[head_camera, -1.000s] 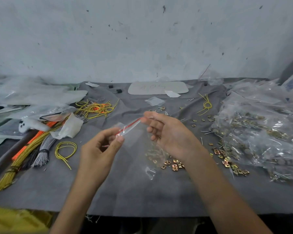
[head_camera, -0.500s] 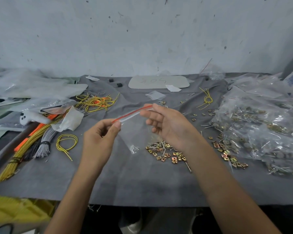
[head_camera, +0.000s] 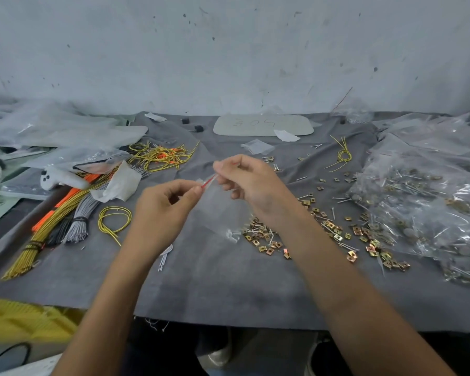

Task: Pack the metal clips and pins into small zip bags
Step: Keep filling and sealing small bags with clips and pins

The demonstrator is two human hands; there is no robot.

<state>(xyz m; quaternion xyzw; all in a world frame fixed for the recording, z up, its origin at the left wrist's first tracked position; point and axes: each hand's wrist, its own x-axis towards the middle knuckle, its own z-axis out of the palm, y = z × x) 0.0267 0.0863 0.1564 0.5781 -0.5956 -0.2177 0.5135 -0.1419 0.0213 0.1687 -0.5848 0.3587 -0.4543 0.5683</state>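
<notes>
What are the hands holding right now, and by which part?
A small zip bag: the left hand and right hand both pinch its red zip strip.

Right hand point(head_camera: 251, 185) has slid along the zip bag point(head_camera: 220, 213) toward left hand point(head_camera: 164, 210), mid-frame; less of its red seal point(head_camera: 209, 181) shows.

Two hands, the left hand point(head_camera: 160, 210) and the right hand point(head_camera: 251, 183), are pinching one small zip bag point(head_camera: 219, 210). Brass clips point(head_camera: 266, 241) and pins point(head_camera: 342, 200) are lying loose, too many to count. Four tied wire bundles are lying at the left: one yellow bundle point(head_camera: 38, 240), one orange bundle point(head_camera: 55, 210), one black bundle point(head_camera: 61, 232) and one grey bundle point(head_camera: 79, 223). Two yellow wire loops point(head_camera: 114, 221) are lying apart, the second point(head_camera: 343, 156) far right. One white controller point(head_camera: 57, 178) is lying behind the bundles.
</notes>
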